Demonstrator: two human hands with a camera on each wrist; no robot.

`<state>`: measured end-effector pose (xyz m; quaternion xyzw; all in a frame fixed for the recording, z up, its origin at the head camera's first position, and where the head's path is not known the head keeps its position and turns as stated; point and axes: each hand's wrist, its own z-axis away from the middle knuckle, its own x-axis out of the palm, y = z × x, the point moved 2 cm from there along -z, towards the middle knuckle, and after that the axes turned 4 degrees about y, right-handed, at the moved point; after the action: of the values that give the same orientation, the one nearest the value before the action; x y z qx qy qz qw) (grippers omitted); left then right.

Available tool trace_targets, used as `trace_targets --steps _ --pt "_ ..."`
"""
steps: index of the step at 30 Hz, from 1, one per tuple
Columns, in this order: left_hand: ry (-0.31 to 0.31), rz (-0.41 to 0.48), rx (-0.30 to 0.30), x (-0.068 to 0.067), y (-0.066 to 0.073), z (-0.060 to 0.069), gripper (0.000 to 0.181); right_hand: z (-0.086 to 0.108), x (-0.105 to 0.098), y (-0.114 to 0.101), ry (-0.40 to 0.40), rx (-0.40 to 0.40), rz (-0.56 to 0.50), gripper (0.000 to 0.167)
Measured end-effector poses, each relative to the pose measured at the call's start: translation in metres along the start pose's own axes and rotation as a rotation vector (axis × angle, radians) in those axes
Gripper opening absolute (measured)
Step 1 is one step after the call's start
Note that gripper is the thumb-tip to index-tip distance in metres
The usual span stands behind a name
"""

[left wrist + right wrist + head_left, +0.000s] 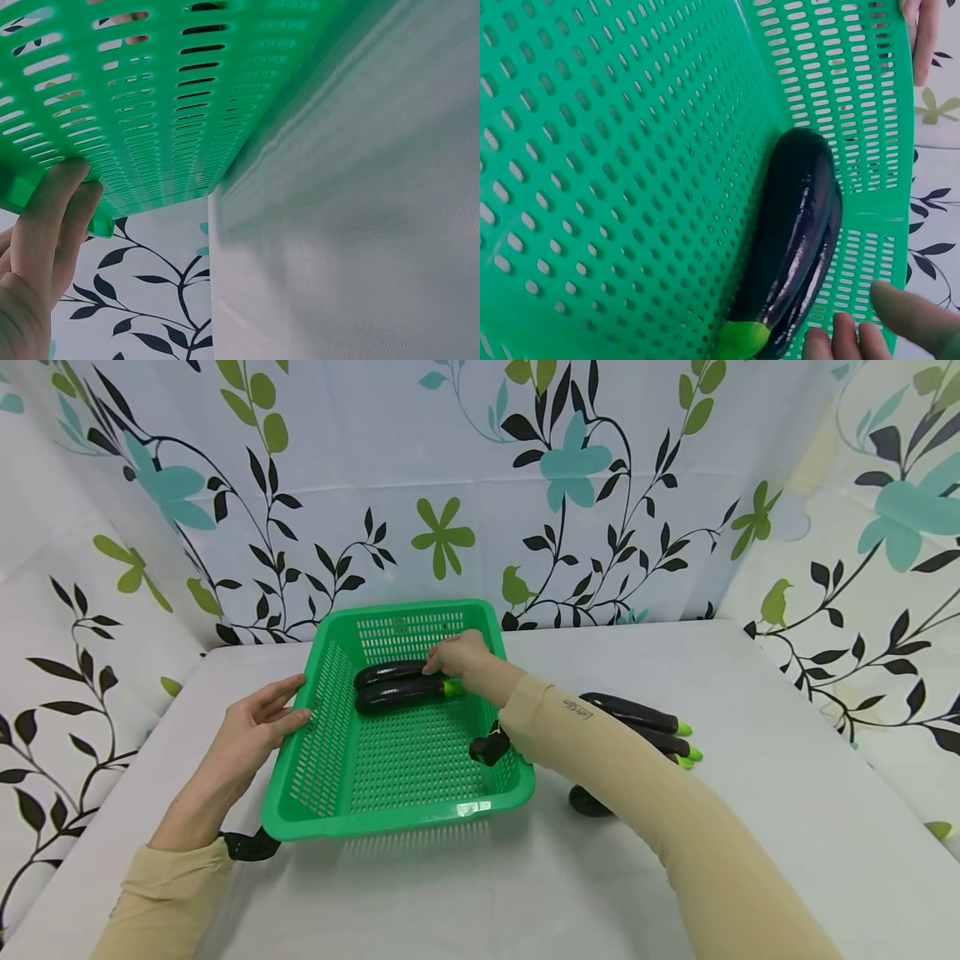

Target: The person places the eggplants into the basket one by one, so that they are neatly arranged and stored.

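A green perforated plastic basket [420,814] sits on the white-covered table. Inside, along its far side, two dark eggplants with green stem ends lie next to each other: the nearer eggplant [397,695] and the farther eggplant [386,673]. My right hand [467,657] reaches into the basket by the farther one's stem end. The right wrist view shows that hand's thumb [904,307] and fingertips apart beside the eggplants, with nothing visible between them. At the basket's left rim, my left hand [251,727] touches the outer side with fairly straight fingers [52,202].
Right of the basket, several more eggplants [633,712] lie on the table [780,793], partly hidden by the right sleeve [637,785]. Another dark rounded end [587,802] shows below the sleeve. A patterned curtain [345,468] hangs behind the table.
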<state>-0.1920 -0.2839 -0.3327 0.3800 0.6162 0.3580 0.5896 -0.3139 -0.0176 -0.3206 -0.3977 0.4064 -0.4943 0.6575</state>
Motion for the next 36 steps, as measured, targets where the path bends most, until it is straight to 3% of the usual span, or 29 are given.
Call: trace_targets --steps 5,11,16,21,28,36 --pt "0.003 -0.004 -0.004 -0.001 -0.002 0.0 0.066 0.004 0.001 -0.012 -0.066 0.022 -0.046 0.048" --pt "0.003 0.011 -0.002 -0.002 -0.003 0.001 0.066 0.006 -0.009 -0.027 -0.041 0.037 -0.129 0.039" --pt "0.007 0.007 0.0 -0.002 -0.004 0.002 0.066 0.014 -0.023 -0.04 -0.095 0.023 -0.214 0.041" --pt "0.005 0.006 -0.005 -0.001 -0.005 0.002 0.066 0.023 -0.044 -0.048 -0.116 -0.009 -0.297 0.043" --pt "0.008 -0.007 0.0 0.0 -0.004 0.001 0.066 0.037 -0.081 -0.051 -0.128 -0.082 -0.305 0.047" --pt "0.007 0.005 0.02 0.0 -0.001 0.0 0.066 0.051 -0.119 -0.036 -0.105 -0.122 -0.306 0.05"
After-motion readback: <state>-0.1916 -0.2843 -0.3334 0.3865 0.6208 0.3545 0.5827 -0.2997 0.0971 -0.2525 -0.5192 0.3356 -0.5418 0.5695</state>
